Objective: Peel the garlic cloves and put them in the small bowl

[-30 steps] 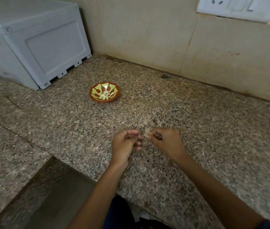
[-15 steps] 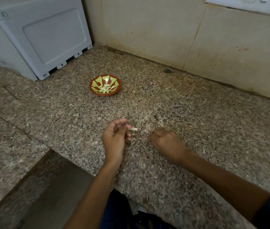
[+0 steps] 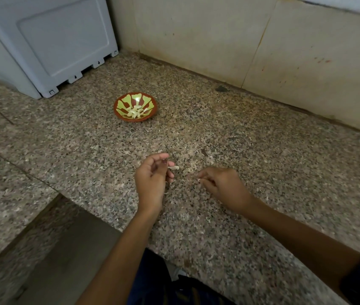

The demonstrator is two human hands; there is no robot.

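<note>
A small red bowl (image 3: 135,107) with a yellow-green pattern stands on the speckled granite counter (image 3: 262,164), with several peeled garlic cloves (image 3: 135,111) in it. My left hand (image 3: 152,181) hovers in front of the bowl and pinches a pale garlic clove (image 3: 174,167) at its fingertips. My right hand (image 3: 223,187) rests low over the counter to the right, fingers curled, pinching a small pale scrap of garlic skin (image 3: 199,179). The two hands are apart.
A grey plastic appliance (image 3: 42,40) stands at the back left. A tiled wall (image 3: 240,40) runs along the back. Bits of skin (image 3: 191,165) lie on the counter between my hands. The counter's front edge steps down at the lower left (image 3: 60,194).
My hands were together on the clove a second ago and have since pulled apart. The left hand kept the clove and the right moved rightward and lower with a scrap of skin.
</note>
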